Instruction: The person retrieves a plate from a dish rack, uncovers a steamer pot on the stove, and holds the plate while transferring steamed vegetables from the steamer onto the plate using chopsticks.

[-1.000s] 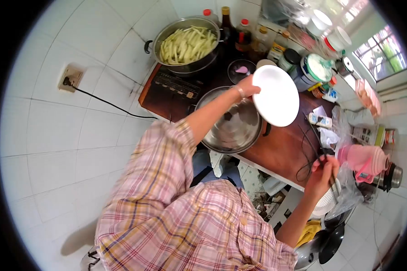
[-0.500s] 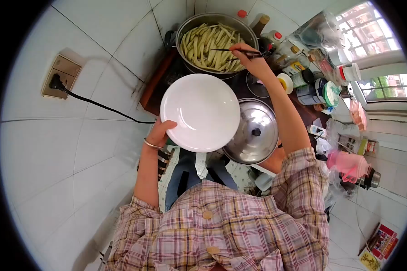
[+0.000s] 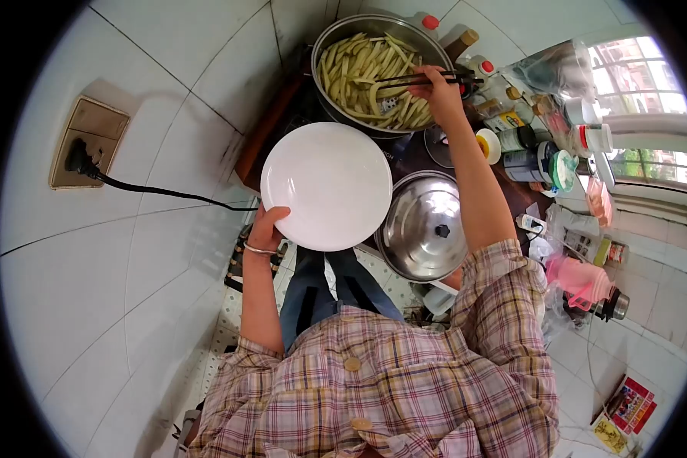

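Observation:
My left hand [image 3: 269,227] grips the near left rim of a white plate [image 3: 327,187], thumb on top. Its face shows nothing lying on it. In my right hand [image 3: 438,90] is a pair of dark chopsticks [image 3: 404,78], their tips among the pale green-yellow strips [image 3: 356,69] in a large steel pot [image 3: 441,47]. Some strips are caught at the chopstick tips, and part of a perforated metal surface shows beneath them. The plate is just below the pot's near side.
A steel lid [image 3: 420,229] with a black knob lies right of the plate. Bottles and jars [image 3: 520,137] crowd the counter to the right. On the left wall, a black cord [image 3: 168,195] runs from a socket [image 3: 91,141] towards the counter.
The chopsticks have gone deeper among the strips, lifting some and baring the perforated metal. The plate has shifted slightly left relative to the pot, and the whole view has moved a little.

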A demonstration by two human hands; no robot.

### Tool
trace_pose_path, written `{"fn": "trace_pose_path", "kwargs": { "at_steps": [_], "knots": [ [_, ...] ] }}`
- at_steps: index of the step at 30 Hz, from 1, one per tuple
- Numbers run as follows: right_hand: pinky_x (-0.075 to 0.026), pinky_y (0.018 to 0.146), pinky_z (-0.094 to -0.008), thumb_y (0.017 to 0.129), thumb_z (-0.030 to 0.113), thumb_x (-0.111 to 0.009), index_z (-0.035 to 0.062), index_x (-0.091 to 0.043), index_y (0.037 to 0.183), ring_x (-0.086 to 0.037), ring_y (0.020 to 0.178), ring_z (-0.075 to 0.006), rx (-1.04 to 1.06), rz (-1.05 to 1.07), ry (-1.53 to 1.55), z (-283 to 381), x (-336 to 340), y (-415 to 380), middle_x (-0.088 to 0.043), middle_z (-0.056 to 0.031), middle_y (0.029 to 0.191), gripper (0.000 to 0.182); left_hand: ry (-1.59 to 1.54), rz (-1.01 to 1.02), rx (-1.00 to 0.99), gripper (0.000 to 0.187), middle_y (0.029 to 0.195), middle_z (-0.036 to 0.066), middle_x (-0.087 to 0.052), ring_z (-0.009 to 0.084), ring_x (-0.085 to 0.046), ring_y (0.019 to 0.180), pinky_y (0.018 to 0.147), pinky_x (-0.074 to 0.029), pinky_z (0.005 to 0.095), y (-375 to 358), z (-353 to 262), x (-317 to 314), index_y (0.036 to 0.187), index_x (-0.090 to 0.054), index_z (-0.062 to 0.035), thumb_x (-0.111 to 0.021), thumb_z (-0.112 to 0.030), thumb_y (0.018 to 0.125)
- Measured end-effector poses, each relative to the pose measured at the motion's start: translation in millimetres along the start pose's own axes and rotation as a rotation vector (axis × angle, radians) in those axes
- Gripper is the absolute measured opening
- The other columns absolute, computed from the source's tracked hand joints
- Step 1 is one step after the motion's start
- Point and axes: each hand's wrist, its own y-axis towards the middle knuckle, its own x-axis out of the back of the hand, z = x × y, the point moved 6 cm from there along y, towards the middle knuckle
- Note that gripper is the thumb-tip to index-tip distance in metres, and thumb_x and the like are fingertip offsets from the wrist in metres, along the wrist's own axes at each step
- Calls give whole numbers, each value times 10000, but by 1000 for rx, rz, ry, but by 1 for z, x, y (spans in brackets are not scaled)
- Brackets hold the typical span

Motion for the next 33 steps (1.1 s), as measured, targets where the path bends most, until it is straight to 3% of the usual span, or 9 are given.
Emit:
{"fn": "trace_pose_path", "kwargs": {
  "at_steps": [10, 16, 19, 23, 26, 28, 29, 31, 33],
  "knots": [
    [-519, 601, -256, 915, 195, -500, -19, -564, 942, -632, 670, -195, 29, 174, 239, 58, 1, -46, -619, -115, 807, 225, -93, -37, -52, 629, 1184, 126, -527, 260, -516, 1093, 926, -431, 368, 7, 20, 5, 1273, -395, 14, -620, -116, 700],
    [-459, 534, -218, 910, 214, -514, -2, -591, 936, -615, 640, -146, 70, 260, 180, 112, -44, -124, -626, -114, 810, 231, -85, -55, -48, 641, 1206, 156, -528, 285, -514, 1121, 965, -415, 379, 4, 24, 2, 1260, -401, 52, -620, -173, 701],
    [-409, 486, -189, 900, 280, -542, 29, -631, 923, -573, 575, -82, 18, 514, -391, 96, -82, -154, -642, -42, 806, 267, -143, -25, -52, 557, 1161, 133, -549, 260, -538, 1069, 927, -432, 367, 5, 27, 4, 1238, -430, 16, -593, -104, 719],
    [-389, 452, -181, 907, 278, -529, 55, -644, 922, -565, 550, -66, 68, 324, -478, 116, -53, -136, -638, -8, 787, 252, -156, -44, -62, 554, 1161, 133, -550, 257, -541, 1067, 920, -439, 373, 5, 30, 8, 1237, -429, 18, -588, -100, 720],
    [-390, 488, -200, 902, 240, -538, 66, -646, 957, -515, 539, -73, 277, 140, -577, 124, 0, -91, -625, 0, 791, 212, -150, -93, -32, 559, 1164, 135, -548, 262, -541, 1066, 917, -443, 375, -2, 39, 18, 1241, -425, 22, -584, -98, 718],
    [-403, 501, -215, 895, 220, -547, 86, -647, 974, -495, 534, -75, 220, 189, -745, 107, 25, -63, -623, 7, 802, 185, -162, -84, -51, 568, 1165, 144, -546, 269, -544, 1061, 916, -445, 373, -2, 35, 14, 1245, -422, 25, -586, -103, 716],
    [-403, 501, -215, 895, 220, -547, 86, -647, 974, -495, 534, -75, 221, 181, -749, 97, 31, -51, -623, 7, 802, 185, -110, -111, -64, 604, 1200, 183, -525, 307, -523, 1104, 948, -429, 394, -2, 37, 17, 1234, -407, 81, -602, -156, 714],
    [-409, 508, -223, 893, 216, -549, 99, -647, 996, -493, 535, -75, 151, 246, -727, 74, 40, -34, -627, 8, 796, 184, -154, -79, -49, 603, 1198, 167, -529, 286, -531, 1098, 943, -434, 375, -8, 33, 6, 1256, -409, 43, -598, -128, 709],
    [-417, 496, -226, 894, 225, -539, 96, -653, 955, -508, 518, -85, 237, 174, -711, 52, 43, -18, -630, -5, 783, 183, -141, -78, -34, 609, 1204, 168, -527, 287, -527, 1106, 949, -430, 375, -10, 33, 7, 1255, -407, 49, -601, -137, 708]
  ]
}}
